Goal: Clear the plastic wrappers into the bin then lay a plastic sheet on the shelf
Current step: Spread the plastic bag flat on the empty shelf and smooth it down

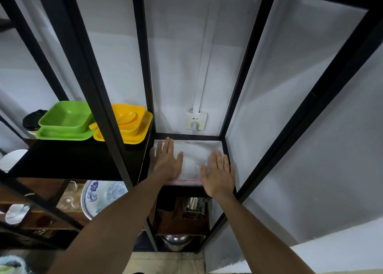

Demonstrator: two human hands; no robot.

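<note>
Plastic sheet point(192, 155) covers black-framed shelf point(224, 147) against white wall point(176, 66).

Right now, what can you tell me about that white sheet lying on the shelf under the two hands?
The plastic sheet looks thin, whitish and slightly crinkled. It lies flat, covering the small black-framed shelf from the back rail to the front, where a pinkish edge shows. The left hand and right hand both rest on it, palms down, fingers spread, one on each side.

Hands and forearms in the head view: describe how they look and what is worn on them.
Both forearms are bare up to the frame's edge, with no sleeves visible. The left hand and right hand wear no gloves, rings, watch or bracelets that I can see.
</note>
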